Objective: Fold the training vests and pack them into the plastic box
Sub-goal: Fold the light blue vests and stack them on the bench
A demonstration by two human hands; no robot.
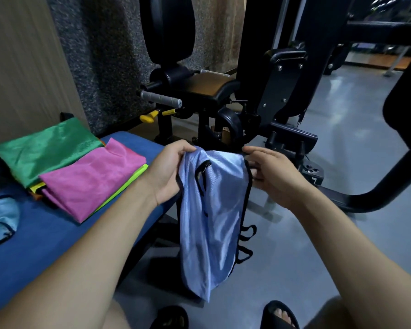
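Head view. I hold a light blue vest (pixel 211 210) by its top edge, above the floor and just off the end of the blue bench (pixel 57 233). My left hand (pixel 166 174) grips the upper left corner, fingers curled over bunched cloth. My right hand (pixel 273 176) is at the upper right corner, its fingers partly bent at the black trim; how firmly it pinches I cannot tell. The vest hangs limp between them, its black side loops dangling. I judge it very light, soft and slippery: thin shiny mesh that will slump and slide unless held taut by two corners or the trimmed edge. On the bench lie a green vest (pixel 45 150) and a pink vest (pixel 93 179), folded, with a yellow-green one (pixel 138 172) under the pink; another light blue piece (pixel 0 219) lies at the left edge. No plastic box is in view
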